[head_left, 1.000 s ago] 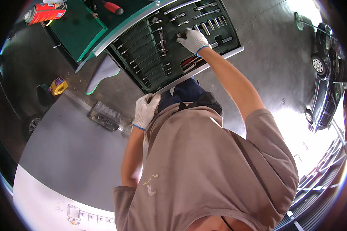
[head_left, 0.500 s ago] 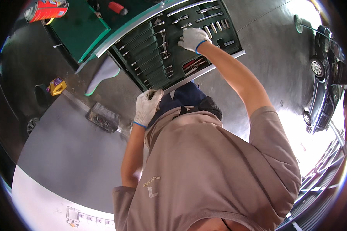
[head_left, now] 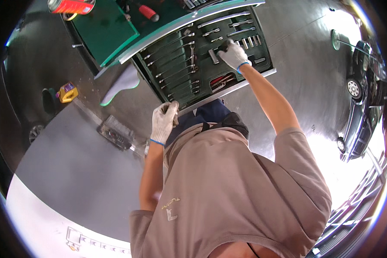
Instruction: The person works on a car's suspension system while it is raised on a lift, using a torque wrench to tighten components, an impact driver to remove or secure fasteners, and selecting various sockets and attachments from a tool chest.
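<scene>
Tools lie in a dark fitted insert inside a pulled-out drawer point(head_left: 266, 71). My right hand point(head_left: 235, 56), in a white work glove with a blue cuff, is over the sockets, its fingers bent down and pressed together. Whatever is under those fingertips is hidden. Just left of it lies a large socket point(head_left: 213, 56), and a row of slim sockets point(head_left: 250, 42) is to its right. By the drawer's near left corner, my gloved left hand point(head_left: 163, 122) has curled fingers with soiled tips; I cannot make out anything in them. Combination wrenches point(head_left: 174, 60) fill the drawer's left half.
Red-handled pliers point(head_left: 221, 81) sit in a near compartment. Above the drawer, a green cabinet top point(head_left: 101, 32) holds a red spray can point(head_left: 73, 6) and a red-handled tool point(head_left: 148, 13). A yellow jug point(head_left: 67, 92) stands on the floor at left; cars point(head_left: 360, 94) are parked at right.
My right hand has shifted right along the drawer, uncovering the large socket. My left hand stays by the near left corner. The whole view has shifted slightly.
</scene>
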`<state>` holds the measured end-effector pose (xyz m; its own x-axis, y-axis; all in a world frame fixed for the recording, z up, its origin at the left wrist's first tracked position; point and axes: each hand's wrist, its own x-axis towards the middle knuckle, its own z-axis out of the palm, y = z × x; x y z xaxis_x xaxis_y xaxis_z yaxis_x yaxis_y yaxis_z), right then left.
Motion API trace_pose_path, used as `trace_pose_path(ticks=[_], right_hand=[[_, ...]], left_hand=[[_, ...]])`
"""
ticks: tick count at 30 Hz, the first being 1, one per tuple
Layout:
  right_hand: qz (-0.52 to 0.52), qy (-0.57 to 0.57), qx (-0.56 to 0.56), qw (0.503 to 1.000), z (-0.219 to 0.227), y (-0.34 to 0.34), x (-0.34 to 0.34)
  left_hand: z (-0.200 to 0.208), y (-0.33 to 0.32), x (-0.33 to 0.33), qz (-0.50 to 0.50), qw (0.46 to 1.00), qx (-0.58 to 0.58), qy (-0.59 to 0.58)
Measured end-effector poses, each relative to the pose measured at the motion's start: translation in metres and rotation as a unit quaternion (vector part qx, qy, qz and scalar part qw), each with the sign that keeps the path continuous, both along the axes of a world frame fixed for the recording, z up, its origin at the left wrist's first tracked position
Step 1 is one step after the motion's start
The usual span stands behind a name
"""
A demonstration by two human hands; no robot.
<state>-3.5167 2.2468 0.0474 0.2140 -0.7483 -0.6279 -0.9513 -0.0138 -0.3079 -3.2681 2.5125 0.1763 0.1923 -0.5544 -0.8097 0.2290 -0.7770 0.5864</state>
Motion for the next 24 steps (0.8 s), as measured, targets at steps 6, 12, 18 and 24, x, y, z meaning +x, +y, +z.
trace_pose_path(ticks=[6, 12, 18, 24], right_hand=[[0.158, -0.085, -0.270, 0.946, -0.017, 0.024, -0.016], [0.023, 0.009, -0.127, 0.992, 0.000, 0.028, -0.018], [0.141, 0.109, -0.015, 0.984, 0.010, 0.003, -0.003], [0.245, 0.100, -0.026, 0.964, 0.015, -0.016, 0.012]], left_hand=[[-0.024, 0.017, -0.005, 0.035, 0.999, 0.037, 0.009], [-0.017, 0.004, -0.021, 0.024, 0.999, 0.022, 0.000], [-0.021, -0.001, -0.038, -0.006, 0.999, 0.023, 0.023], [-0.020, -0.001, -0.040, -0.043, 0.999, 0.008, 0.024]])
